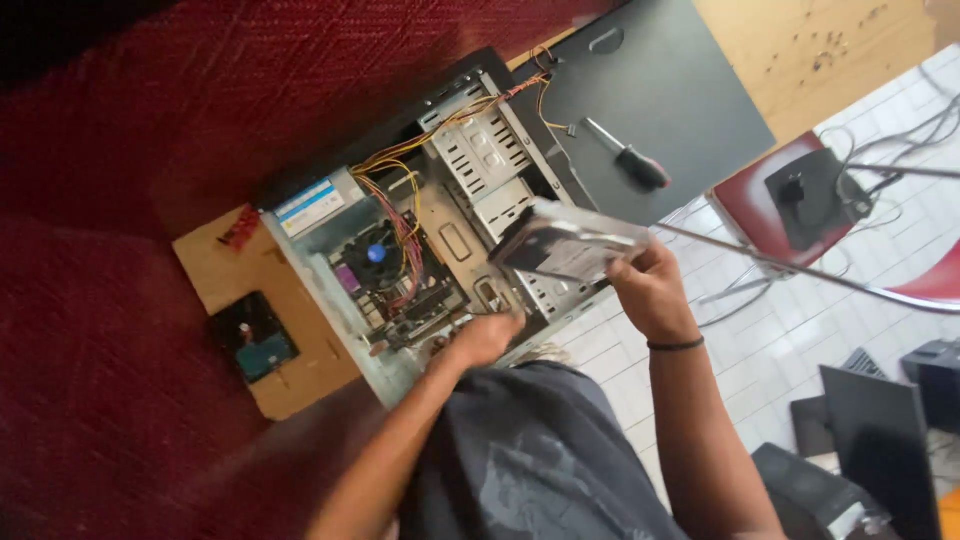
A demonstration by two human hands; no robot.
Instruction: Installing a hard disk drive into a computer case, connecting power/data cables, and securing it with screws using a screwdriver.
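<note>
One silvery, flat hard drive [568, 243] hangs tilted over the open computer case [440, 240]; right hand [648, 287] fingers clamp it, left hand [487, 337] blurred, fingers' state unclear.

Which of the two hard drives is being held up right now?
The silvery drive in the right hand, over the open computer case; the other drive lies on the board.
</note>
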